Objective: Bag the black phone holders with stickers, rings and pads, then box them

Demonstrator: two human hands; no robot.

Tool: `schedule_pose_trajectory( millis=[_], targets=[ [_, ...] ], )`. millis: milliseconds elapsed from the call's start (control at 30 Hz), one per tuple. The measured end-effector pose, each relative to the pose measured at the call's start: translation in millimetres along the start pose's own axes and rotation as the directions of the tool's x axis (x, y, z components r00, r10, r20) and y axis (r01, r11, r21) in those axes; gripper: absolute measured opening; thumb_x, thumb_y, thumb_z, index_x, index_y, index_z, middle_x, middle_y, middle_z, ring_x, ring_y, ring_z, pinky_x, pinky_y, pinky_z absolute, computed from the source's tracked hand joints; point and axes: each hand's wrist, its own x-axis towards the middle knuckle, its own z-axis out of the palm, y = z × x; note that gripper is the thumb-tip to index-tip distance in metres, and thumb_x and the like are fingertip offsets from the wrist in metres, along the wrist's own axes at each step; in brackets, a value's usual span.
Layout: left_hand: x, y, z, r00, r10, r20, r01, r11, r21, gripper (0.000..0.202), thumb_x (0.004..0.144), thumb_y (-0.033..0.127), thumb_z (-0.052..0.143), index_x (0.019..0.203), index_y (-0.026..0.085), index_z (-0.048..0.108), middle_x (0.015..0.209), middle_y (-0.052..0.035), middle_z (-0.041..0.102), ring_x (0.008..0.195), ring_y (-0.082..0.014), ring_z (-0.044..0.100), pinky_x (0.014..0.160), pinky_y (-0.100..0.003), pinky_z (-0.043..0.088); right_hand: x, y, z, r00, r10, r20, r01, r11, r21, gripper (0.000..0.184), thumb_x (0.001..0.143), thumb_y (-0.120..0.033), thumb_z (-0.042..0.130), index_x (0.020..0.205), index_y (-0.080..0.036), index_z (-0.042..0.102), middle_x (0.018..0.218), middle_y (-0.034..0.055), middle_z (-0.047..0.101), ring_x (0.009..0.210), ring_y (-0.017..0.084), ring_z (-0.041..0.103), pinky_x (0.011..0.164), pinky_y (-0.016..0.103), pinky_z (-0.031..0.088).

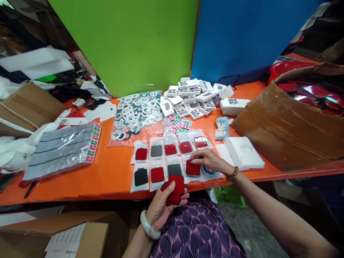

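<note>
My left hand [170, 204] holds a small fanned stack of red rounded-square pads [176, 184] with dark edges, thumb on top, near the table's front edge. With fingertips and thumb, my right hand [206, 160] grips one red pad [192, 167] over a white pouch in the front row. Two rows of white pouches [136, 186] lie before me, most with a red or dark grey pad on top. A dark pad [141, 177] sits at the front left. On the front-right pouch, partly behind my right wrist, a teal ring [209, 170] shows.
Behind the pouches lie a clear bag of white and teal rings [139, 111], pink and green stickers [177, 123] and a heap of small white boxes [189, 96]. To the right are a white pouch stack [243, 152] and a cardboard box [287, 125]. A plastic-wrapped pack [63, 147] lies left.
</note>
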Motion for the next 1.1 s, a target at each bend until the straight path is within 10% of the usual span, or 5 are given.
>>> schedule_pose_trajectory(
  millis=[267,467,633,800,1100],
  targets=[
    [8.8,2.7,12.5,0.993,0.057,0.102,-0.055,0.998,-0.025,0.030,0.079,0.026,0.070,0.101,0.006,0.065,0.094,-0.0176,0.074,0.091,-0.0298,0.070,0.083,-0.041,0.056,-14.0,-2.6,11.1,0.963,-0.221,-0.155,0.162,0.933,-0.322,0.018,0.079,-0.034,0.065,0.090,-0.021,0.071,0.087,0.0044,0.065,0.075,0.017,0.056,0.071,0.031,0.042],
    [21.1,-1.2,27.5,0.991,0.079,0.112,-0.083,0.996,0.028,0.036,0.071,0.029,0.077,0.099,0.008,0.067,0.091,-0.0147,0.074,0.084,-0.0269,0.071,0.080,-0.039,0.057,-43.8,-15.4,24.3,0.999,-0.018,0.040,0.010,0.978,0.208,0.025,0.078,-0.042,0.066,0.085,-0.018,0.062,0.068,-0.0023,0.060,0.057,0.010,0.049,0.054,0.023,0.039],
    [23.6,-2.2,35.6,0.996,0.034,0.083,-0.039,0.997,0.063,0.031,0.075,0.031,0.073,0.096,0.009,0.063,0.089,-0.0169,0.074,0.082,-0.0268,0.072,0.076,-0.038,0.058,-46.9,-2.1,-14.1,0.985,0.078,-0.152,-0.027,0.950,0.312,0.034,0.069,-0.045,0.072,0.081,-0.017,0.058,0.069,-0.0029,0.057,0.057,0.009,0.048,0.054,0.023,0.037],
    [22.5,1.8,40.9,0.998,0.013,0.054,-0.017,0.996,0.084,0.023,0.081,0.027,0.067,0.092,0.009,0.060,0.087,-0.0172,0.074,0.080,-0.0264,0.072,0.070,-0.034,0.059,-48.9,15.0,-47.0,0.982,0.063,-0.180,-0.035,0.987,0.156,0.025,0.070,-0.038,0.069,0.078,-0.016,0.061,0.070,-0.0024,0.058,0.063,0.011,0.050,0.061,0.025,0.040],
    [27.3,23.0,66.4,0.999,0.007,0.045,-0.011,0.996,0.088,0.018,0.077,0.015,0.069,0.092,0.011,0.061,0.090,-0.0133,0.072,0.080,-0.0246,0.072,0.074,-0.037,0.059,-52.1,37.6,-41.9,0.938,-0.123,-0.325,0.052,0.975,-0.218,0.020,0.078,-0.034,0.065,0.092,-0.020,0.071,0.086,0.0041,0.066,0.077,0.018,0.058,0.075,0.032,0.044]
  ],
)
